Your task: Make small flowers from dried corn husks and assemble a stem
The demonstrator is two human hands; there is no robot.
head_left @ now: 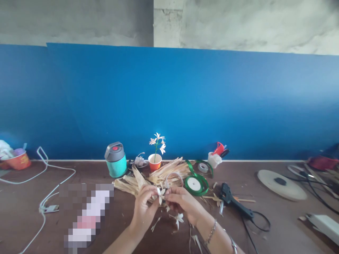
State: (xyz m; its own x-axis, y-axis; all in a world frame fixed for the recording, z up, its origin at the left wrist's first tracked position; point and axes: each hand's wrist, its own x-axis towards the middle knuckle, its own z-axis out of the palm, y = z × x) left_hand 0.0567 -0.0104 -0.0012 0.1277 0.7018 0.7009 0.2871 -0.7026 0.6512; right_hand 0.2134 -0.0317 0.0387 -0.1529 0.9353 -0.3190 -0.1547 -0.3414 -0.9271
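Note:
Both my hands meet low in the middle of the view, above the brown table (278,225). My left hand (143,208) and my right hand (182,204) pinch a small pale flower (160,193) made of dried husk between their fingertips. A thin wire loop (174,178) rises from the flower near my right fingers. A second small husk flower (179,218) lies on the table under my right wrist. A pile of dried husks (159,174) lies just behind my hands.
Behind the husks stand a red cup with a finished flower stem (155,160) and a teal jar (116,160). Green ribbon spools (196,183) and a black glue gun (233,201) lie to the right. White cables (45,190) run at left; a round disc (282,183) sits right.

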